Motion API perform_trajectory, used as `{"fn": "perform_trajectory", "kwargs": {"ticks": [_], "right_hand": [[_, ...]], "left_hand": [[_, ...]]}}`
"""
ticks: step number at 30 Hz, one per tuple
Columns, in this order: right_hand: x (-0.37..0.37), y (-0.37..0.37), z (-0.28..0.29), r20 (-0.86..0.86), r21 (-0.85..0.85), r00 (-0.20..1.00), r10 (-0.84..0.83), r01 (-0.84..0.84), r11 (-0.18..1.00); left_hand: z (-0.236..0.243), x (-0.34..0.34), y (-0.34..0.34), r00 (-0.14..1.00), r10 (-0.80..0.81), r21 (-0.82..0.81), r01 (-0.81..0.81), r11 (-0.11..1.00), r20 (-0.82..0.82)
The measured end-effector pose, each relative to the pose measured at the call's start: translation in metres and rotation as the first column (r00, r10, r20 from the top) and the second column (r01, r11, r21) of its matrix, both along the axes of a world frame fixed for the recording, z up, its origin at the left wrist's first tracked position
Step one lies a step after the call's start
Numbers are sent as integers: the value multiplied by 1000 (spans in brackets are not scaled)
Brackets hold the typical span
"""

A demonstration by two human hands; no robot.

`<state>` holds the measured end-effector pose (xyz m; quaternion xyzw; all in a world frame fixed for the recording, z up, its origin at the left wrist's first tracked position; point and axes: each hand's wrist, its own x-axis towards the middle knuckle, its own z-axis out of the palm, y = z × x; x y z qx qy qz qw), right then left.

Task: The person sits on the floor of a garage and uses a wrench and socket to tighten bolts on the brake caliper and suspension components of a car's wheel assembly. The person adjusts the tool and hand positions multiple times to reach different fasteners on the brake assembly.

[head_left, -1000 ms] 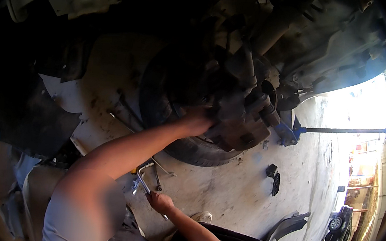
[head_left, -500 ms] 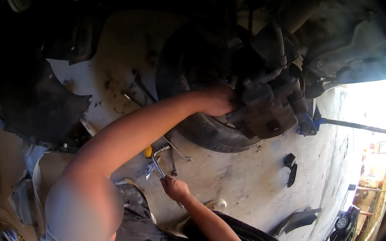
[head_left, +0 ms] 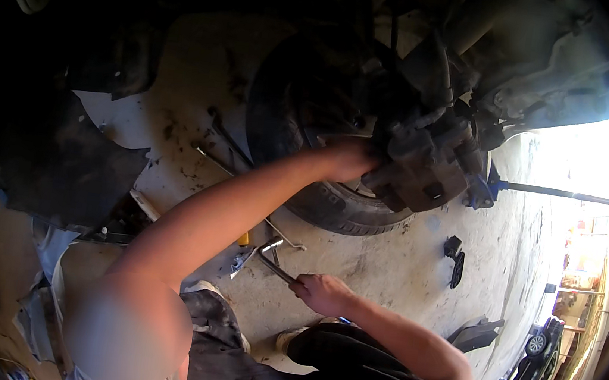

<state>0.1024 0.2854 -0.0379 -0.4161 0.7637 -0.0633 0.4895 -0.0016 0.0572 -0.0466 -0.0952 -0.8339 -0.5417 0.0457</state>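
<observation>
My left arm crosses the view up to a brake caliper (head_left: 426, 177). My left hand (head_left: 351, 161) is at its left side, over the wheel; its fingers are hidden behind the caliper. Closed round the handle of an L-shaped metal wrench (head_left: 277, 268) is my right hand (head_left: 326, 295), low above the floor and in front of my knee. The wrench's bent end points left, away from the caliper. Beneath the caliper a wheel with a black tyre (head_left: 350, 220) lies flat on the concrete.
Long metal bars (head_left: 224, 136) and a yellow-handled tool (head_left: 243, 239) lie left of the wheel. A blue jack (head_left: 480, 193) with a long rod stands right of the caliper. A small black part (head_left: 455, 261) lies on the floor. Dark plastic panelling (head_left: 60, 162) hangs at left.
My right hand has moved right and slightly up with the wrench, and its arm has swung out to the right. My left hand stays by the caliper.
</observation>
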Motion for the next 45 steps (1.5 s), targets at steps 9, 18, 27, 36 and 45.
{"fn": "perform_trajectory", "kwargs": {"ticks": [9, 18, 27, 36, 45], "right_hand": [[-38, -42, 70, -16, -255, 980, -200, 190, 948], [-23, -71, -6, 19, -668, 909, -416, 321, 672], [-92, -66, -9, -494, -730, 868, 55, -448, 517], [-157, -40, -45, -621, -494, 739, 262, -628, 602], [-160, -38, -52, -635, -494, 734, 241, -625, 604]], "left_hand": [[-1, 87, -59, 675, 692, -73, -700, 710, 257], [11, 129, 9, 631, 575, 611, -746, 266, 520], [9, 107, -8, 742, 628, 490, -649, 582, 236], [26, 64, -20, 945, 248, 624, -327, 710, 213], [20, 51, -35, 984, 156, 485, -176, 857, 82]]}}
